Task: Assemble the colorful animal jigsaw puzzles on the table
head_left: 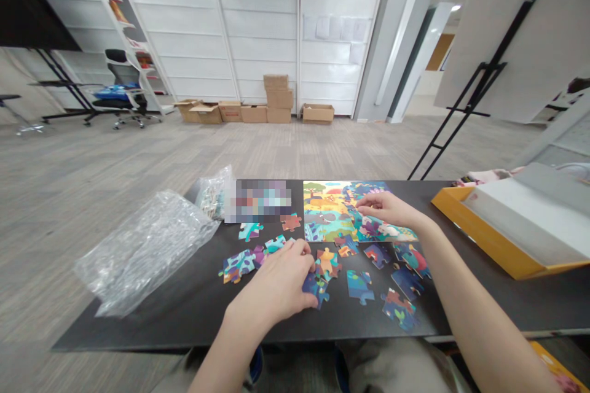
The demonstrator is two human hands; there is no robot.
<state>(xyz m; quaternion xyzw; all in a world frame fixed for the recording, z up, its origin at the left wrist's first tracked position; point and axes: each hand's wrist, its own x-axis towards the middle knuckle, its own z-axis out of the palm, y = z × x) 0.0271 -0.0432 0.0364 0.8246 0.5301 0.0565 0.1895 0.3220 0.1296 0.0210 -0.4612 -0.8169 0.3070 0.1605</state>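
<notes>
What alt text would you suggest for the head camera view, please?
Two hands work over a jigsaw puzzle on a dark table: the left hand touches loose pieces, the right hand rests on the assembled picture, near a yellow box.

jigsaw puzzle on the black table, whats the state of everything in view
jigsaw puzzle, partly assembled
loose puzzle pieces, scattered on the black table
left hand, fingers down on loose pieces
right hand, open, lying on the assembled part
orange box, open
plastic bag, crumpled
cardboard boxes, some stacked, one open

A dark table point(138, 328) carries jigsaw pieces point(360, 287) and a plastic bag point(144, 252).
</notes>
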